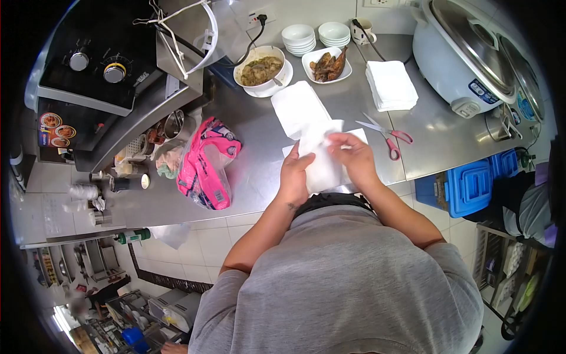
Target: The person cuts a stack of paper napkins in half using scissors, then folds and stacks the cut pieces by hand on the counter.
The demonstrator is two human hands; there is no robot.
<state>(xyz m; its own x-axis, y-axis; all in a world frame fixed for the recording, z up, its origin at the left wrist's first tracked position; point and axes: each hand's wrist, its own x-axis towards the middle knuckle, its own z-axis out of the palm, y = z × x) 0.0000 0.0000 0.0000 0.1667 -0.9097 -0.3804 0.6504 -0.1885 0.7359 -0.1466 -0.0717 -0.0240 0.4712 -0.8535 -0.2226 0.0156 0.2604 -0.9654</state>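
A thin white paper napkin (323, 168) is held in front of my body at the counter's near edge. My left hand (295, 175) grips its left side, with the thumb lying over the top. On the right side, the bent fingers of my right hand (356, 158) pinch the paper near its upper edge. Just beyond my hands lies a white stack of napkins (300, 108), partly covered by the held one. Scissors (386, 135) with pink handles rest half open to the right of my right hand. Farther back is a taller folded napkin stack (391, 86).
Along the back stand a bowl of stewed food (261, 69), a dish of fried pieces (328, 65), stacked white bowls (299, 39) and a mug (364, 30). A large rice cooker (466, 65) occupies the right. To the left are a pink plastic package (207, 162) and a black oven (94, 59).
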